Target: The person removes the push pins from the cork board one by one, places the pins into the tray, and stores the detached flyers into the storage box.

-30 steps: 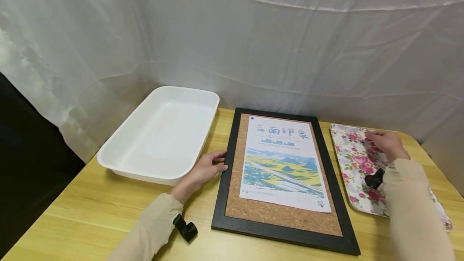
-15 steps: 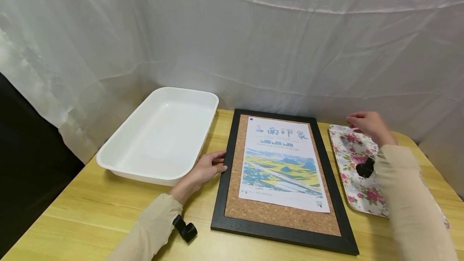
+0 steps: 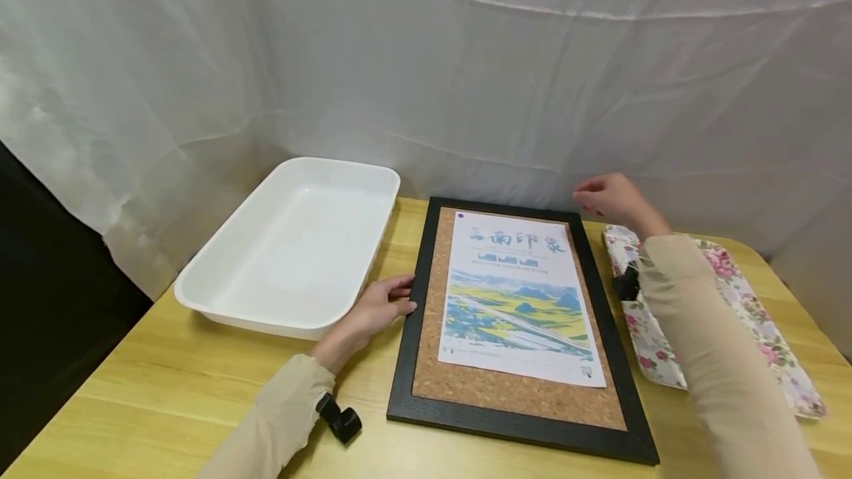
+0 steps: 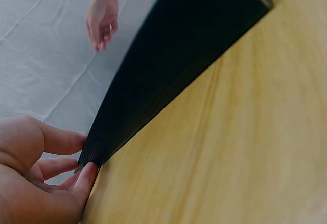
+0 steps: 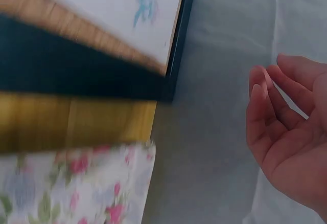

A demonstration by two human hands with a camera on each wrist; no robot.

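A black-framed cork board [image 3: 526, 403] lies on the table with a landscape poster [image 3: 519, 301] on it. A small purple pin [image 3: 461, 216] sits in the poster's top left corner. My left hand [image 3: 381, 306] touches the frame's left side; in the left wrist view its fingertips [image 4: 77, 141] lie along that edge. My right hand [image 3: 614, 199] hovers beyond the frame's top right corner, fingers bent and thumb close to the index finger. In the right wrist view this hand [image 5: 291, 127] shows no thing among its fingers; I cannot tell whether something tiny is pinched there.
A deep white tub [image 3: 293, 242] stands left of the board. To the right lies a floral tray [image 3: 752, 309], partly hidden under the right sleeve [image 3: 719, 346]. A grey-white curtain [image 3: 426, 72] hangs behind the wooden table [image 3: 166, 383].
My right hand has moved left from over the floral tray to beyond the frame's top right corner. My left hand has stayed at the frame's left side.
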